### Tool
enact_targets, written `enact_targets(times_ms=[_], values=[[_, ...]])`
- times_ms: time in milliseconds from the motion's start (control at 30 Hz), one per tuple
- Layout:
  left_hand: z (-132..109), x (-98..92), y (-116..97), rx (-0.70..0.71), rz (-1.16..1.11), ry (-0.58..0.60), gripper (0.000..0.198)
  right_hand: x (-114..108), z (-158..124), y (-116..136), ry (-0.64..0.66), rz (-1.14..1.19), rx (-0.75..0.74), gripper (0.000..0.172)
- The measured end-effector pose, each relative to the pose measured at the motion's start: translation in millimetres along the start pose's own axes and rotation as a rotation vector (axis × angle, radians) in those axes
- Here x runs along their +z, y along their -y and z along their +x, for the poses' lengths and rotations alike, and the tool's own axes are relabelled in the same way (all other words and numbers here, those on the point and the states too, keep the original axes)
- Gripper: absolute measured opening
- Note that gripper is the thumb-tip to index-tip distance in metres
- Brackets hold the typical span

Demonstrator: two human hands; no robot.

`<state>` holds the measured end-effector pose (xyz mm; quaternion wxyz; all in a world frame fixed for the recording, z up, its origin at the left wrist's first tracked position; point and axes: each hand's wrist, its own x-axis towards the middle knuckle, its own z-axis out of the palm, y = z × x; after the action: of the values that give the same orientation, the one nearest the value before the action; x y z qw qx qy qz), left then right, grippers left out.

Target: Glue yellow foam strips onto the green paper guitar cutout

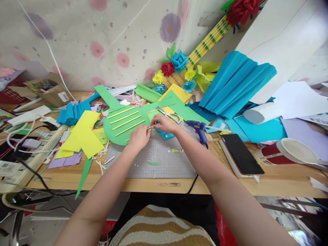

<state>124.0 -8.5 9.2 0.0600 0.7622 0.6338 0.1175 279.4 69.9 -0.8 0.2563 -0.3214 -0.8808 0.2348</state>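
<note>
This is a small paper-craft workspace; whether in a home or a studio cannot be told. The wooden desk (146, 186) carries a cutting mat (176, 171), scissors (164, 111), a glue gun (200, 131), pleated blue paper (230, 89) and a green paper shape (121, 139) with yellow strips (128, 118), and a flower-trimmed guitar model (208, 42) stands before the flower-patterned wall (77, 20).

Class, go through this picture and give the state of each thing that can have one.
Left hand, pinched on a thin piece
Right hand, pinched on the same piece
Yellow strips, side by side on green paper
Scissors, laid down, blade opening unclear
Glue gun, lying down, stick inserted
Phone, screen dark
Paper cup, lidless
Large blue paper, pleated
Cardboard box, open
</note>
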Motion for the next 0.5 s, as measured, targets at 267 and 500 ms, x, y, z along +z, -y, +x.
enact_targets(times_ms=[267,500], values=[[7.6,6.1,-18.1,0.003,-0.147,0.09,0.033,-21.9,-22.8,0.2,0.029,-0.107,0.064,0.006],[13.7,14.0,-23.1,-0.006,-0.228,0.183,0.028,-25.0,-37.5,5.5,0.048,-0.155,0.156,0.008]])
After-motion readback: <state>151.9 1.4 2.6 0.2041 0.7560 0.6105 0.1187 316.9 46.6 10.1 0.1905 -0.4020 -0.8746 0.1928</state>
